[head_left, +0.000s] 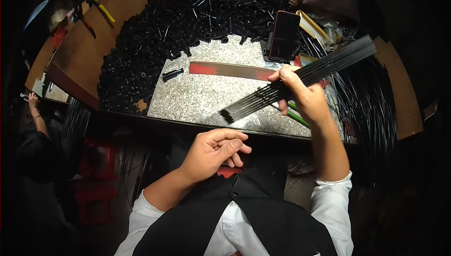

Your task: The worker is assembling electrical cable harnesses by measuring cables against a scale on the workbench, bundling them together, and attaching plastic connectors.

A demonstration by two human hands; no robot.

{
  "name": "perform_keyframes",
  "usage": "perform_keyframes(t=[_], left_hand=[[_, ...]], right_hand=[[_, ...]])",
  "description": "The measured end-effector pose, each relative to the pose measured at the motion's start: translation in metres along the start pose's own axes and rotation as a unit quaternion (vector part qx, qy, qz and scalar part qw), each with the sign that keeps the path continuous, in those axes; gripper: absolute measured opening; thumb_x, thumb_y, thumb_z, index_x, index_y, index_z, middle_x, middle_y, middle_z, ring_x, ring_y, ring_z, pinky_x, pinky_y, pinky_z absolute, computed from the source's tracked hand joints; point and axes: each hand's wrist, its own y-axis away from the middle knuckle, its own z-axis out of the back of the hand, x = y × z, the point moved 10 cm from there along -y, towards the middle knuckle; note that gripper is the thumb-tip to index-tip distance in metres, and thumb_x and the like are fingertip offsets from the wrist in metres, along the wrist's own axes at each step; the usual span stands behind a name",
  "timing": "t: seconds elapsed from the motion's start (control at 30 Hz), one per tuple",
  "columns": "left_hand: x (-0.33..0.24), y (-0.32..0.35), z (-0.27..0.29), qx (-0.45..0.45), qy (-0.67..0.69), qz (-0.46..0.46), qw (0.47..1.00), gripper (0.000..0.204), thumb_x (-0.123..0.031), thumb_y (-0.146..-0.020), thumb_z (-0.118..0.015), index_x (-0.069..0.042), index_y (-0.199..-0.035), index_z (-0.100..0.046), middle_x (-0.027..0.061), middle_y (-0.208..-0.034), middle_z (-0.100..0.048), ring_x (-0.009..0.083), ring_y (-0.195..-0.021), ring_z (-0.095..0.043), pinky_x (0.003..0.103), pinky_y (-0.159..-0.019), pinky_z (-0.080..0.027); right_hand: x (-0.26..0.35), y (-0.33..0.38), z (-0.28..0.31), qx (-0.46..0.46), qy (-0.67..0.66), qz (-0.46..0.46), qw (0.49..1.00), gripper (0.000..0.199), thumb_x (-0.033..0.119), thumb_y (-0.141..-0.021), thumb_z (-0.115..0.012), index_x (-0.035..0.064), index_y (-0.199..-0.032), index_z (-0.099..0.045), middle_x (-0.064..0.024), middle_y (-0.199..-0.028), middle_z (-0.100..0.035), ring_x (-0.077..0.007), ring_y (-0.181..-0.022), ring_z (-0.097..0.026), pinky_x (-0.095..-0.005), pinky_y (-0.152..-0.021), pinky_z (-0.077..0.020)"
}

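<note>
My right hand is closed round a bundle of thin black rods that look like umbrella ribs, with small joints partway along. The bundle slants from upper right down to lower left, over the bench. Its lower end looks blurred and fanned out. In front of the bench edge, just below that end, my left hand hangs loosely curled, fingers apart, with nothing visible in it. A flat strip, brown with red ends, lies on the speckled worktop. Beside its left end lies a short black tubular part.
A large heap of black plastic parts rings the worktop's left and back. A phone stands at the back right. More black rods lie at right. Yellow-handled pliers hang on the left wall; another person's hand is far left.
</note>
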Motion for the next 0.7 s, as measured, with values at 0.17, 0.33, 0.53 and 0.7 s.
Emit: perform_keyframes(t=[0.17, 0.33, 0.53, 0.7], left_hand=[[-0.067, 0.010, 0.028, -0.130, -0.112, -0.167, 0.971, 0.020, -0.012, -0.095, -0.056, 0.003, -0.106, -0.061, 0.0113, -0.089, -0.070, 0.0063, -0.066, -0.060, 0.018, -0.060, -0.047], [-0.105, 0.008, 0.052, -0.207, -0.153, -0.277, 0.926, 0.026, -0.011, -0.090, -0.063, 0.003, -0.111, -0.058, 0.0123, -0.098, -0.068, 0.0102, -0.093, -0.062, 0.023, -0.077, -0.049], [-0.097, -0.012, 0.030, -0.036, -0.095, -0.155, 0.983, 0.048, -0.004, -0.090, -0.060, 0.001, -0.132, -0.040, 0.0115, -0.108, -0.063, 0.0124, -0.102, -0.059, 0.026, -0.087, -0.048], [-0.096, -0.006, 0.030, -0.002, -0.113, -0.122, 0.986, 0.034, -0.002, -0.090, -0.059, 0.003, -0.123, -0.052, 0.0078, -0.088, -0.067, 0.0086, -0.084, -0.064, 0.022, -0.073, -0.051]], right_hand=[[-0.014, 0.006, -0.052, 0.164, 0.232, -0.009, 0.959, 0.016, 0.016, -0.092, -0.059, 0.0015, -0.086, -0.062, -0.0037, -0.069, -0.057, -0.0090, -0.050, -0.053, -0.0231, -0.044, -0.0415], [-0.056, 0.026, -0.108, 0.293, 0.320, -0.046, 0.900, 0.029, 0.026, -0.089, -0.063, -0.0028, -0.084, -0.060, -0.0191, -0.069, -0.059, -0.0289, -0.062, -0.058, -0.0397, -0.059, -0.0453], [-0.088, 0.041, -0.146, 0.287, 0.276, 0.021, 0.917, 0.027, 0.027, -0.089, -0.062, 0.0005, -0.089, -0.062, -0.0186, -0.082, -0.064, -0.0308, -0.078, -0.062, -0.0405, -0.071, -0.0486], [-0.098, 0.051, -0.166, 0.335, 0.255, 0.006, 0.907, 0.031, 0.029, -0.089, -0.061, 0.0014, -0.103, -0.060, -0.0187, -0.096, -0.065, -0.0319, -0.093, -0.063, -0.0399, -0.081, -0.0475]])
